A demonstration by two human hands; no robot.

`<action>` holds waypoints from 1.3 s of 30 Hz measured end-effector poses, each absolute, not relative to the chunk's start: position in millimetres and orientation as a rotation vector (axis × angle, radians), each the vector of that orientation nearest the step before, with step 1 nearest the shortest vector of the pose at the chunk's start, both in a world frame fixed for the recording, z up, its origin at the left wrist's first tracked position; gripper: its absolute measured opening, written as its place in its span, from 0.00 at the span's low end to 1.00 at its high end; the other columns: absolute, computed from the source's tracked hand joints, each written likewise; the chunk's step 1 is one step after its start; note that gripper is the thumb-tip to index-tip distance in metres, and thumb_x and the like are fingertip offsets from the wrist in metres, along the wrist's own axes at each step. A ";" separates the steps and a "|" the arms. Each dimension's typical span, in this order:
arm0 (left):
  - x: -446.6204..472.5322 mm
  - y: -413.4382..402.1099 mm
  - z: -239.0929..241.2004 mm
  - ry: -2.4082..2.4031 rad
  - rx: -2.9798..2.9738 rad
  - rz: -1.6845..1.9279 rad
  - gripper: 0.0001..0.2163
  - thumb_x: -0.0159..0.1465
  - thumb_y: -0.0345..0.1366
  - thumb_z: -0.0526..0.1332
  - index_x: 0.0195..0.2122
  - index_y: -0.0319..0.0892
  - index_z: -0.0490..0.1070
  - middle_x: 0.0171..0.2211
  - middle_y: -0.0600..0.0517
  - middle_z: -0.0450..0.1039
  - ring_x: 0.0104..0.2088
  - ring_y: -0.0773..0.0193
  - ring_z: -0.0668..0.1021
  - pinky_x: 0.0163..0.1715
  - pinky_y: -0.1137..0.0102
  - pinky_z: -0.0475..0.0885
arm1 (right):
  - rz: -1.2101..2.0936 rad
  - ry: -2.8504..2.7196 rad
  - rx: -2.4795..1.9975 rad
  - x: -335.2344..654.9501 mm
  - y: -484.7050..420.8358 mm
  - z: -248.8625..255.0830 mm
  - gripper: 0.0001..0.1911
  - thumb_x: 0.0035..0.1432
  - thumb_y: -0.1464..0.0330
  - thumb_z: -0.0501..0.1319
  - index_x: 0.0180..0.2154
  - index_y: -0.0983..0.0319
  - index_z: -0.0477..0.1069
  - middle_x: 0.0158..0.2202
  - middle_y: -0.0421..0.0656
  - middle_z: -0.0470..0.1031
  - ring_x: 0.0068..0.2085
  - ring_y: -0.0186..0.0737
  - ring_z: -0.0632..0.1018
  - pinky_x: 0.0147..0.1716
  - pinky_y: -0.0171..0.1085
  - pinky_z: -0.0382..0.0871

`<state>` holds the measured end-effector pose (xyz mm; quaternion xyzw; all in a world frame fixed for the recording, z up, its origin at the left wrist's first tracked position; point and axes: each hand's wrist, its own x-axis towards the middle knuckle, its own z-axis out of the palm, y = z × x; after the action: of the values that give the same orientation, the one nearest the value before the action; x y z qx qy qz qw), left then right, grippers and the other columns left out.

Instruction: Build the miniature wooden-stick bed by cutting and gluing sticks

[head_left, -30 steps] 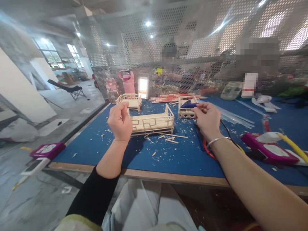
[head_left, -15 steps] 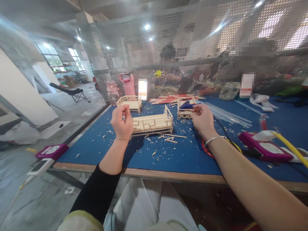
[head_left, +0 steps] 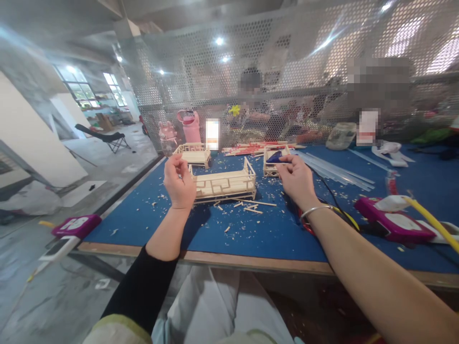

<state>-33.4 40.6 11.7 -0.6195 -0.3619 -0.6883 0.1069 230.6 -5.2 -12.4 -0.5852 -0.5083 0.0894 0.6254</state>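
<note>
My left hand (head_left: pixel 178 184) is raised at the left end of a miniature wooden daybed (head_left: pixel 224 185) with lattice rails. Its fingers are pinched together, and what they hold, if anything, is too small to make out. At the right, my right hand (head_left: pixel 297 177) has its thumb and fingers closed on a dark blue glue gun (head_left: pixel 274 157). The glue gun lies over a small wooden chair (head_left: pixel 271 169), and my fingers hide its rear. A second small wooden seat (head_left: pixel 195 155) stands behind my left hand.
Clear glue sticks (head_left: pixel 335 168) and red-and-pale sticks (head_left: pixel 251 148) lie farther back. Offcuts (head_left: pixel 253 206) litter the blue tabletop (head_left: pixel 229 239). Purple power strips (head_left: pixel 394 222) sit at right and left (head_left: pixel 77 224). A perforated screen (head_left: pixel 201 71) stands behind, with people beyond it.
My right hand has moved a little left and farther over the glue gun, covering more of it. My left hand has shifted only slightly. The wooden pieces stay in place.
</note>
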 end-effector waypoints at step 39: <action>-64.8 64.9 -0.6 -2.239 -2.206 -1.569 0.07 0.51 0.29 0.56 0.18 0.40 0.70 0.20 0.49 0.72 0.30 0.59 0.76 0.33 0.70 0.69 | 0.466 -1.817 -1.453 220.6 -13.1 -20.4 0.11 0.41 0.59 0.60 0.25 0.60 0.72 0.20 0.38 0.71 0.23 0.35 0.69 0.25 0.35 0.62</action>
<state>-64.8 64.9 -0.6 -0.6170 -0.6265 -0.4389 -0.1847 220.6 -13.1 -20.4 -0.5678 -0.7099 0.1820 0.3749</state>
